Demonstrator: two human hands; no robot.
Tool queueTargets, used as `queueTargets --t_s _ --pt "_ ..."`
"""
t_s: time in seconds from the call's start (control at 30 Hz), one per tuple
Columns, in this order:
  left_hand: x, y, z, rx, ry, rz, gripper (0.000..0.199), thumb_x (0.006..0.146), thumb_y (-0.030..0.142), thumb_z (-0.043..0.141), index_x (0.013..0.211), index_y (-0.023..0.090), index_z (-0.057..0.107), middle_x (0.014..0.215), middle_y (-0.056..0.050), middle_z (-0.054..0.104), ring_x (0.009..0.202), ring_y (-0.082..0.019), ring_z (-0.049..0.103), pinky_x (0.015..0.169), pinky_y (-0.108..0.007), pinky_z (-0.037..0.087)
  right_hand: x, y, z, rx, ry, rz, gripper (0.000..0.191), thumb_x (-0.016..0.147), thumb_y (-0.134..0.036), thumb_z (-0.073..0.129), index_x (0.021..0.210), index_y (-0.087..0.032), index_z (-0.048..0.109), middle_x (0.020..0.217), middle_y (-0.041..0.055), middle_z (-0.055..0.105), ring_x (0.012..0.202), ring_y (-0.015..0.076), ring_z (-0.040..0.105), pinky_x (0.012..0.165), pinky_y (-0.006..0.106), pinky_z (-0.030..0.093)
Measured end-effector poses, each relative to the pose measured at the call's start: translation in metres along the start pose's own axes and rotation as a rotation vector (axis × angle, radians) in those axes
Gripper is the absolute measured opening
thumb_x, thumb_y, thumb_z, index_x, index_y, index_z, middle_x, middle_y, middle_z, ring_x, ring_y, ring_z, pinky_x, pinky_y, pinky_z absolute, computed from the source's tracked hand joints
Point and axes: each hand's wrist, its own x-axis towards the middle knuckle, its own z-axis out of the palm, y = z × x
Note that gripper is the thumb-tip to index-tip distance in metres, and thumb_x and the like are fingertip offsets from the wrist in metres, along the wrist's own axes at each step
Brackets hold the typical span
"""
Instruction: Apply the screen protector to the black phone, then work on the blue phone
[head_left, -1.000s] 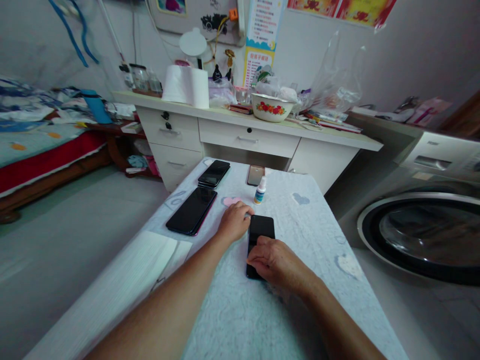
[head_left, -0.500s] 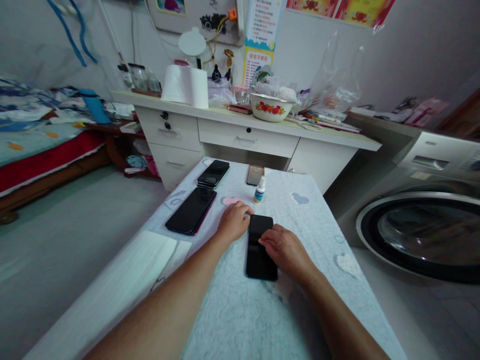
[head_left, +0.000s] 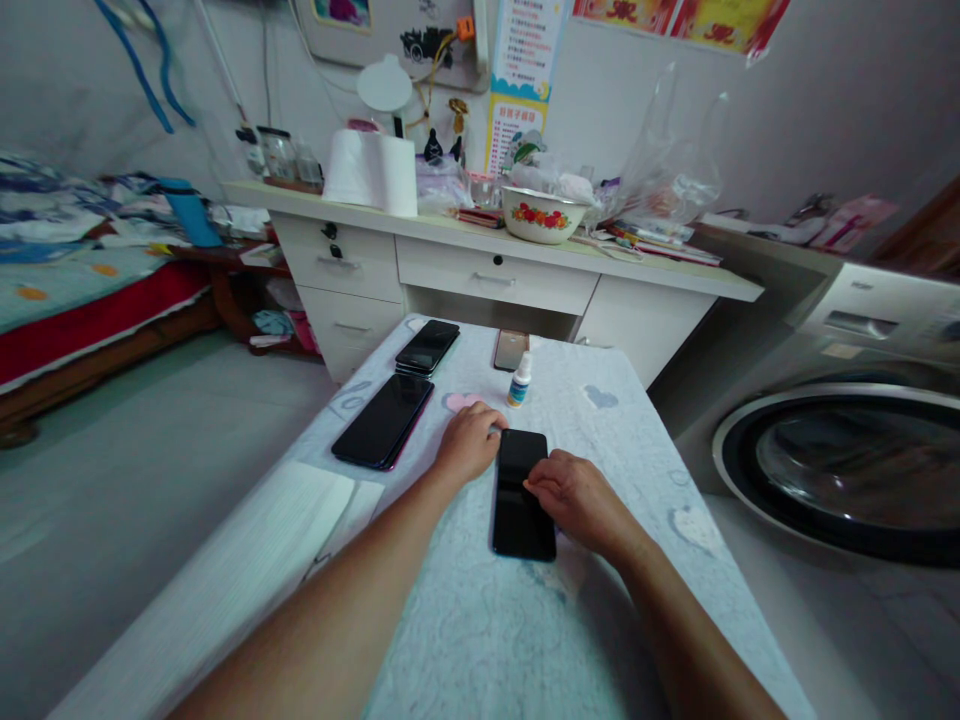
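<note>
A black phone [head_left: 517, 520] lies face up on the cloth-covered table. My left hand [head_left: 471, 440] rests at its upper left corner, fingers curled and fingertips touching the edge. Over the right side of the screen is my right hand [head_left: 574, 495], fingers bunched together in a pinch; whatever they hold, if anything, is hidden. A small white bottle [head_left: 520, 382] with a blue and yellow label stands beyond the phone. To the left lie stacked dark phones [head_left: 382, 420] and, farther back, another stack of phones [head_left: 427, 345].
A phone or case with a brown rim [head_left: 511, 350] lies at the table's far end. Behind stands a white desk [head_left: 495, 275] with a floral bowl [head_left: 544, 217] and paper rolls [head_left: 371, 172]. A washing machine [head_left: 847, 350] is at the right, a bed [head_left: 82, 290] at the left.
My right hand has shifted slightly to the right over the phone's screen, still with its fingers bunched. My left hand has hardly moved.
</note>
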Motion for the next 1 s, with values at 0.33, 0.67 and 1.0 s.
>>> queueTargets --t_s 0.33,0.67,1.0 --pt "0.0 0.002 -0.002 -0.008 0.002 -0.007 0.024 0.075 0.009 0.051 0.089 0.019 0.068 0.097 -0.005 0.063 0.099 -0.019 0.056 0.092 -0.032 0.043 -0.004 -0.009 -0.006 0.084 -0.111 -0.15 0.012 0.083 -0.014 0.057 0.077 -0.018 0.068 0.074 0.0009 0.059 0.068 0.0109 0.053 0.062 0.021 0.039" --pt "0.0 0.001 0.0 -0.007 0.01 -0.003 0.025 0.075 0.009 0.05 0.089 0.02 0.068 0.097 -0.004 0.063 0.099 -0.018 0.056 0.093 -0.032 0.043 -0.005 -0.017 -0.01 0.121 -0.177 -0.15 0.01 0.083 -0.016 0.06 0.077 -0.017 0.068 0.074 -0.0001 0.059 0.065 0.0095 0.053 0.063 0.02 0.039" --pt "0.0 -0.001 0.001 -0.002 0.022 0.012 0.023 0.074 0.009 0.051 0.087 0.019 0.067 0.095 -0.004 0.063 0.095 -0.018 0.057 0.089 -0.032 0.044 -0.006 -0.019 -0.007 -0.024 -0.151 -0.134 0.01 0.085 -0.019 0.059 0.08 -0.018 0.068 0.077 0.0012 0.058 0.068 0.0107 0.053 0.064 0.022 0.037"
